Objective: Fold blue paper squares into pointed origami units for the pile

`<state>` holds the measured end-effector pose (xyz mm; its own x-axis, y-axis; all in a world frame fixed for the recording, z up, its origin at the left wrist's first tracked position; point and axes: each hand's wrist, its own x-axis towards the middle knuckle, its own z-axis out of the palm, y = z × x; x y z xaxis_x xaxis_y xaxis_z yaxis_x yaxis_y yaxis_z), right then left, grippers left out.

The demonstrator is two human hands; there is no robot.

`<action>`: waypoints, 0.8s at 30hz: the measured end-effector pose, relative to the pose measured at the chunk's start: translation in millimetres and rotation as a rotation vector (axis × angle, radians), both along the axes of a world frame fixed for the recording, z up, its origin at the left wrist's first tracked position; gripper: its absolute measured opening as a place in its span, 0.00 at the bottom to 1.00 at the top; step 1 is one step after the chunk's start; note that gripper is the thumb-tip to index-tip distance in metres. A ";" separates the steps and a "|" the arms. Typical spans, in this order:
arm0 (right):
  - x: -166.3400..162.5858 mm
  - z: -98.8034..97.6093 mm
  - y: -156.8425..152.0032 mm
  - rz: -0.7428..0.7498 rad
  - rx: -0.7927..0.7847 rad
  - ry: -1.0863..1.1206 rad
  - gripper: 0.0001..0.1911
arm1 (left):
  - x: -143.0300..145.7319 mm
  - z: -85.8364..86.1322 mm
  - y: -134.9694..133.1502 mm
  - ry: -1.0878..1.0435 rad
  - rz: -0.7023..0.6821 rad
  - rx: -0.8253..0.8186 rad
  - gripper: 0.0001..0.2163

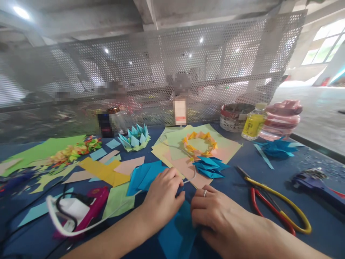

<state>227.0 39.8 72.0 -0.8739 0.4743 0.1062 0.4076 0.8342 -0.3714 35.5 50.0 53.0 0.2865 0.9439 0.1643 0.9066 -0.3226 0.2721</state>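
Your left hand (164,196) and right hand (218,214) meet low in the view. The fingers of both curl down and pinch the top edge of a blue paper sheet (176,233). The sheet hangs from your fingertips toward you, between your wrists. A ring (205,193) sits on one right finger.

Just beyond your left fingers lies a stack of blue squares (144,176). Beyond your right fingers is a pile of folded blue pieces (210,167), and past that an orange and yellow paper ring (201,140) on pastel sheets. To the right of your right hand, a little apart, lie scissors (272,203) with yellow and red handles. Well to the left of your left fingers lies a pink glue gun (88,212). All of it rests on a dark blue table (237,172).
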 end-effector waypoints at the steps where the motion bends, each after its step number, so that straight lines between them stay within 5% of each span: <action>1: 0.3 -0.5 0.0 0.001 0.008 -0.003 0.08 | 0.9 0.5 2.8 0.019 -0.004 -0.006 0.05; 5: 1.9 -1.1 -0.1 -0.001 0.046 -0.023 0.07 | 1.0 0.7 11.0 0.057 -0.019 -0.046 0.14; 12: 2.9 -0.2 -1.0 -0.002 0.058 -0.030 0.08 | 5.8 -6.5 15.2 0.071 -0.006 -0.072 0.14; 16: 2.8 -0.9 -0.2 -0.007 0.061 -0.029 0.08 | 0.0 5.7 12.2 0.025 -0.004 -0.061 0.11; 18: 2.9 -0.6 -0.2 -0.010 0.061 -0.028 0.08 | -10.0 18.7 0.8 -0.019 0.010 -0.043 0.03; 23: 3.4 2.0 -0.2 0.012 0.042 -0.017 0.08 | -42.7 27.8 -70.6 -0.102 -0.109 -0.065 0.10; 24: 3.4 2.3 0.0 0.016 0.039 -0.015 0.08 | -48.0 23.5 -88.2 -0.193 -0.134 0.111 0.06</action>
